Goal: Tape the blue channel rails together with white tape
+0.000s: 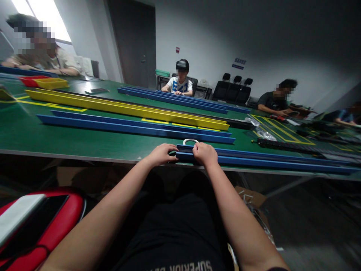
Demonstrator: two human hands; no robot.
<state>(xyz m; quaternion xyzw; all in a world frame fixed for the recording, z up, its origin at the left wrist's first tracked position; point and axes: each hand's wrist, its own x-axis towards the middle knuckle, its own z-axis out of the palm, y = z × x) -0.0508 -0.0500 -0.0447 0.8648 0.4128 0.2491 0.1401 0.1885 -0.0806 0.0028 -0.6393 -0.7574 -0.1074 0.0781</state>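
A long blue channel-shaped rail [270, 162] lies along the front edge of the green table [113, 145]. At its left end is my left hand [163, 153], thumb and fingers curved to grip the two side walls. My right hand [205, 153] is closed in a fist over the rail a little further right; what its fingers hold, if anything, is hidden. A dark strip runs inside the rail's groove. Just behind the rail, partly covered by my right hand, shows a white ring-shaped thing [190, 140].
Beyond lie another blue rail [135, 128], a yellow rail [126, 109] and several blue rails [175, 99]. Red [31, 81] and yellow trays [52, 82] stand far left. Several people sit around the table. A red stool [67, 210] stands at my left.
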